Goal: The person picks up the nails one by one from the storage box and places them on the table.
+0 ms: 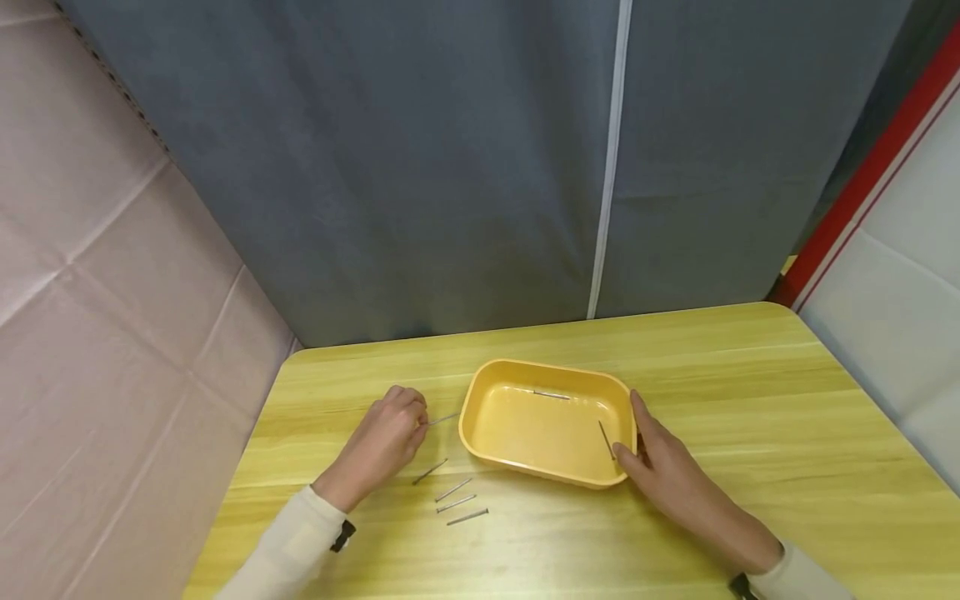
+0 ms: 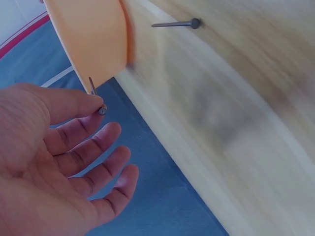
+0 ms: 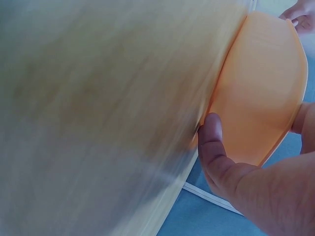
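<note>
- Presently, the left hand [image 1: 386, 432] pinches a nail [image 1: 444, 418] close beside the yellow tray [image 1: 525, 433]; touching or not, I can't tell.
- Four loose nails [image 1: 456, 503] on the table [image 1: 750, 367] look left to do.
- Two nails [image 1: 551, 395] in the tray seem done.
- The right hand [image 1: 667, 475] grips the tray's right end, its outer fingers partly hidden from above.
</note>
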